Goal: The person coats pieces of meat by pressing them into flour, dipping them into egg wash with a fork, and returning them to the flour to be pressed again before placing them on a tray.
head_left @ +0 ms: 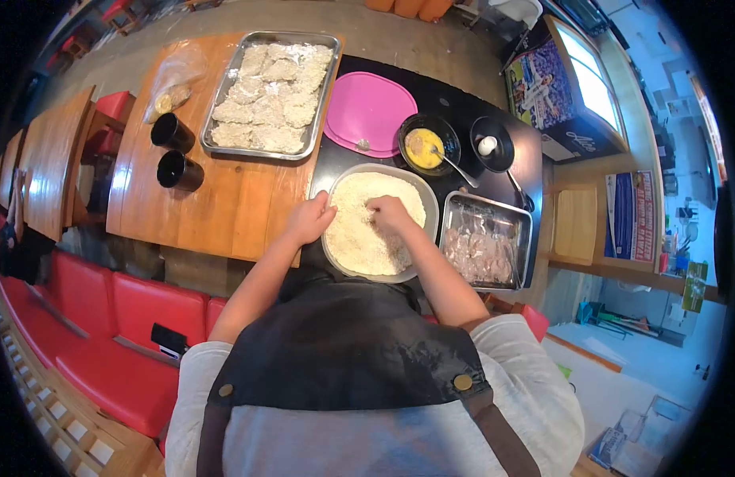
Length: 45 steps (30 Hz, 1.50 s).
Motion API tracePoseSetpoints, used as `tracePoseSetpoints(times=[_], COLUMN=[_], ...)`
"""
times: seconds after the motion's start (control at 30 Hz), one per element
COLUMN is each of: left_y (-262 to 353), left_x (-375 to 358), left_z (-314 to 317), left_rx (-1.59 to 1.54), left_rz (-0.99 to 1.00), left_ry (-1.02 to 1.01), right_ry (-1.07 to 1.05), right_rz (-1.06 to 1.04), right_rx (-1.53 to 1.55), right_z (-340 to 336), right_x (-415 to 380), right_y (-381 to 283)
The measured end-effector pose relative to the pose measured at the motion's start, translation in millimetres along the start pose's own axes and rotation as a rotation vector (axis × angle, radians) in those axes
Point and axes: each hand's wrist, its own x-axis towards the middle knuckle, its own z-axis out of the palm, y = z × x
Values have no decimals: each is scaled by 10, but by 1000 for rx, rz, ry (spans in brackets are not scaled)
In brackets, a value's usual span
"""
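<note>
A pale plastic tub (432,208) of breadcrumbs (359,238) sits in front of me at the edge of the black table. My left hand (310,219) is closed on its left rim. Inside the tub, my right hand (390,215) has its fingers curled down into the crumbs; whatever they hold is hidden. Beyond the tub stands a dark bowl of beaten egg (424,156) with a spoon (461,170) in it. To the right, a metal tray (527,238) contains raw meat pieces (477,253). A pink lid (370,110) lies behind the tub.
A large metal tray (209,127) of breaded pieces (266,99) rests on the wooden table (216,215) at left. Two black cups (180,171) and a plastic bag (176,79) are beside it. A small black pan (495,151) holding a white egg stands at the right.
</note>
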Motion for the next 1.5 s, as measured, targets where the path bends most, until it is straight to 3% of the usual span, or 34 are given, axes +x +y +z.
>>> tracePoseSetpoints(times=[0.07, 0.2, 0.27, 0.5, 0.63, 0.83, 0.9, 0.93, 1.0, 1.07, 1.13, 1.17, 1.27, 1.3, 1.37, 1.5], left_y=[-14, -31, -3, 13, -57, -27, -16, -14, -25, -19, -31, -38, -54, -65, -77, -24], left_x=[10, 18, 25, 4, 22, 15, 10, 13, 20, 17, 19, 21, 38, 25, 24, 15], left_z=[10, 38, 7, 0, 61, 11, 15, 25, 25, 23, 48, 60, 61, 60, 69, 43], left_rx=[-18, -5, -22, -19, -20, -29, -72, -73, -35, -31, -28, -56, -76, -71, -73, -59], left_rz=[2, 49, 50, 2, 31, 45, 19, 19, 25, 35, 47, 40, 32, 22, 32, 40], left_ry=[9, 48, 45, 18, 36, 34, 14, 12, 22, 38, 49, 53, 55, 44, 56, 53], right_ry=[40, 232, 204, 17, -38, 95, -59, -59, 30, 119, 465, 325, 150, 147, 118, 100], right_rz=[43, 20, 59, 247, 63, 65, 110, 112, 33, 115, -36, 122, 120, 117, 46, 112], right_rx=[95, -83, -226, -176, -288, -244, 114, 114, 107, 8, -251, -208, 17, 16, 320, 455], right_z=[-129, 25, 97, -83, -133, -312, -529, -556, -559, -482, -399, -281, -149, -217, -428, -218], right_x=[-61, -35, -86, -163, -251, -247, -289, -309, -334, -322, -420, -420, -302, -329, -421, -205], right_y=[-55, -142, -281, -429, -340, -338, -377, -309, -146, 3, 69, 72, 339, 240, -126, -298])
